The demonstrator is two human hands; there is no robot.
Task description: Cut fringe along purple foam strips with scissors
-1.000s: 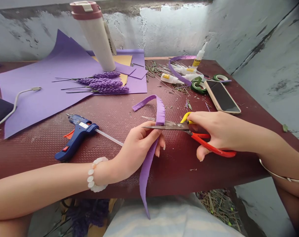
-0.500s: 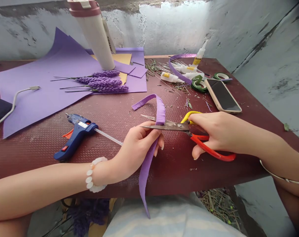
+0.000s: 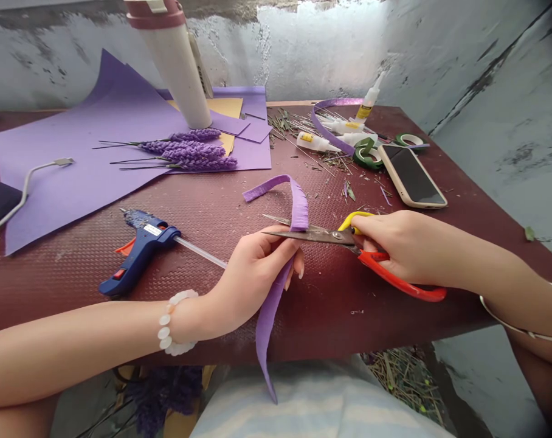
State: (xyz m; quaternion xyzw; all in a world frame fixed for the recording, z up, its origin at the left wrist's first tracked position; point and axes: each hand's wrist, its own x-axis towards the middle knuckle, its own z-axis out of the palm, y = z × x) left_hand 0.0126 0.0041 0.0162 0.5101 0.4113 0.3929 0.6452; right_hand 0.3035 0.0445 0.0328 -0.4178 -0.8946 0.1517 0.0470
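My left hand (image 3: pixel 253 274) pinches a long purple paper strip (image 3: pixel 269 310) over the front of the dark red table (image 3: pixel 321 304). The strip's upper part is fringed and curls over to the left, while its plain lower end hangs past the table edge. My right hand (image 3: pixel 399 243) grips scissors (image 3: pixel 335 236) with one yellow and one red handle. Their blades are slightly apart on the strip's edge, just above my left fingers.
A blue glue gun (image 3: pixel 139 252) lies left of my left hand. Large purple sheets (image 3: pixel 75 164) carry finished lavender stems (image 3: pixel 189 152). A white tumbler (image 3: pixel 178 61) stands behind. Glue bottles (image 3: pixel 319 141), green tape rolls (image 3: pixel 367 157) and a phone (image 3: pixel 410 176) lie at right, a cable (image 3: pixel 27 182) at left.
The scissors and my right hand have shifted slightly to the right along the table. The blades still sit on the strip's edge and my left hand has barely moved.
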